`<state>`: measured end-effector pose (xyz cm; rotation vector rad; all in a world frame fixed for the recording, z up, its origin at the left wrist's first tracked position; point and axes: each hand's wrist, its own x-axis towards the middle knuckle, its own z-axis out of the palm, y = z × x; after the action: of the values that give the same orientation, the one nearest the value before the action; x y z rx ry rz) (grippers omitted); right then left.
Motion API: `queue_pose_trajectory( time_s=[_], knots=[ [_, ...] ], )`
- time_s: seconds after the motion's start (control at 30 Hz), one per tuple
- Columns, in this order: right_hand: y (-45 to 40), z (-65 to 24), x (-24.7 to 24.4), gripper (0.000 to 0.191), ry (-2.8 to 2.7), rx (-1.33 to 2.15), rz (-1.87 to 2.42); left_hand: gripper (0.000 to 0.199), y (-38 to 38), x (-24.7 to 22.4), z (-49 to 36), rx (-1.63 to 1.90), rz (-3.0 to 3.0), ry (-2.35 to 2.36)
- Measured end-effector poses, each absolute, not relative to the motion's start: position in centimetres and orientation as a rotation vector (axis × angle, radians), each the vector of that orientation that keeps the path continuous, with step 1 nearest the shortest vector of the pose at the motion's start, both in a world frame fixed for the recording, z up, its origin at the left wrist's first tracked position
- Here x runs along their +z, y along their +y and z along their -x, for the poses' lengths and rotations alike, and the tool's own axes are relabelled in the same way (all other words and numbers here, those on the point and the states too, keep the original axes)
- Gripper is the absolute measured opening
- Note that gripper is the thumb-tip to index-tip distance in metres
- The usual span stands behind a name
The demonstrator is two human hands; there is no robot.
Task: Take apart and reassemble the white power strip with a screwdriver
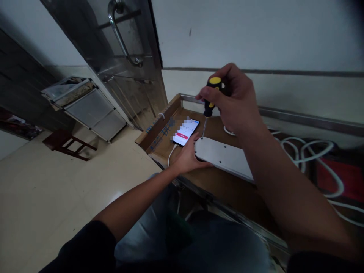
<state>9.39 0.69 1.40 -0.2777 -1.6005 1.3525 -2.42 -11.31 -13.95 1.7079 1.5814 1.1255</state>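
A long white casing (227,153) with several dark screw holes lies on the brown cardboard surface (199,180). My left hand (189,157) grips its left end, thumb along the near side and fingers at the far corner. Above that end, my right hand (234,98) is closed around the black and yellow handle of a screwdriver (209,102). The screwdriver stands nearly upright, its thin shaft reaching down to a hole near the casing's left end. My right forearm hides the casing's right part.
A lit phone (185,132) with a white cable lies just beyond my left hand. White cord (313,149) loops at the right near a red item (339,178). A metal door (127,49), a rack (88,110) and a wooden stool (69,144) stand at the left.
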Motion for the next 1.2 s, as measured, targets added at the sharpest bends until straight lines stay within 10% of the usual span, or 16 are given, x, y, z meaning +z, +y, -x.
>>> queue_pose_trajectory(
  time_s=[0.93,1.2],
  knots=[
    [1.9,-9.6,1.4,0.085,-1.583,1.391,0.323,0.122,-11.1,-14.1,2.6,1.128,-1.718,1.596],
    [1.7,-9.2,0.6,0.066,-1.680,1.346,0.128,0.123,-11.0,-14.2,2.5,1.125,-1.722,1.624]
  ],
)
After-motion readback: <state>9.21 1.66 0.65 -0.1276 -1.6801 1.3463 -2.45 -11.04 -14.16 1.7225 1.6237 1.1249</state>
